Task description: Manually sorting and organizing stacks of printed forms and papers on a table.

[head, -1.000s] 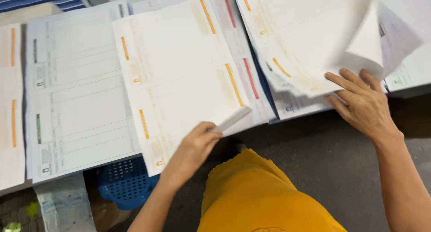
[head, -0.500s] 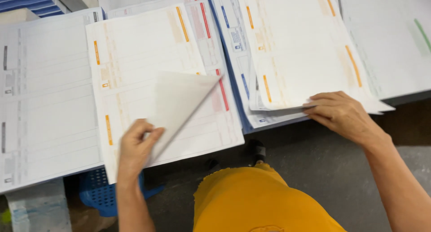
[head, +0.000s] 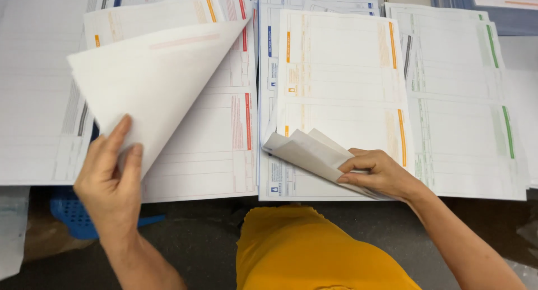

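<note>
My left hand (head: 111, 175) grips the lower corner of a white sheet (head: 151, 82) and has it folded up and over, showing its blank back above a stack of forms with red stripes (head: 224, 138). My right hand (head: 376, 172) pinches the curled lower-left corners of several sheets (head: 305, 150) from a stack of forms with orange stripes (head: 342, 77). Both stacks lie side by side on a table.
A stack of forms with green stripes (head: 465, 110) lies to the right, a grey-printed stack (head: 33, 99) to the left. A blue plastic basket (head: 73, 217) sits under the table edge. An orange garment (head: 314, 251) fills the bottom centre, over a dark floor.
My left hand has lifted its sheet much higher and folded it back. My right hand has moved from lying flat on the orange-striped stack to pinching up its lower-left corners.
</note>
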